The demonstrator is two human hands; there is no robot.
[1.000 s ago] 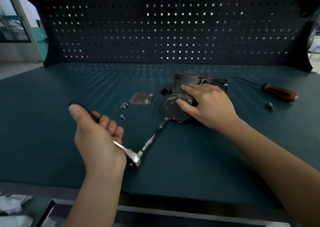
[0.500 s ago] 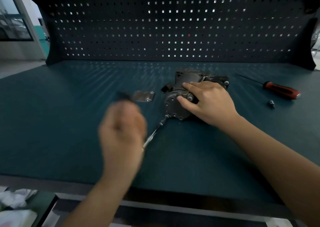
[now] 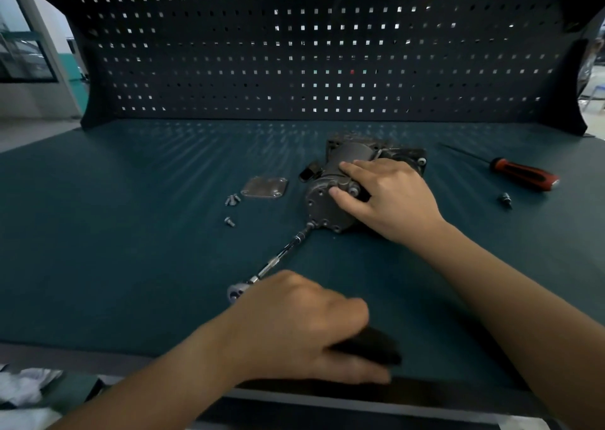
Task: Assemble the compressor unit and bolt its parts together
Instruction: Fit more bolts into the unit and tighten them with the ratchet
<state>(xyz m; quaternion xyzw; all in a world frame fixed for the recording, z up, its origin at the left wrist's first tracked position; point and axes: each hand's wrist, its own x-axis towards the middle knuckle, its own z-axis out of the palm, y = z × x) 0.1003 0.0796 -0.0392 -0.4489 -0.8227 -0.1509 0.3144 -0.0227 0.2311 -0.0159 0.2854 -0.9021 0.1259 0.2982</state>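
White rags (image 3: pixel 19 392) lie crumpled at the picture's lower left corner, far to the near left of the compressor (image 3: pixel 327 205), the grey unit lying on its side on the green workbench mat (image 3: pixel 131 249), right of centre. Left of the compressor, three loose bolts (image 3: pixel 231 199) can be made out: two touching in a pair and one alone just nearer the camera. One flat metal cover plate (image 3: pixel 264 187) lies between that pair and the compressor, touching neither.

Nearer the camera than the compressor, the left hand (image 3: pixel 294 328) is clenched round the black handle of a single ratchet wrench (image 3: pixel 370 347), knuckles up. The fingers wrap the grip so that only its right end shows. The wrench's chrome head shows at the left of the hand, and its long extension bar runs up and right to the lower left rim of the compressor's round end cap, where the tip meets a bolt head.

The right hand (image 3: pixel 389 197) grasps the compressor from the right, forefinger laid along the top of the barrel, thumb pressed on the end cap.

Well right of the compressor lies one small dark fitting (image 3: pixel 505 198). Just behind it is one red-and-black screwdriver (image 3: pixel 523 175), its blade pointing back and left. A perforated pegboard (image 3: pixel 327 53) stands behind the compressor.
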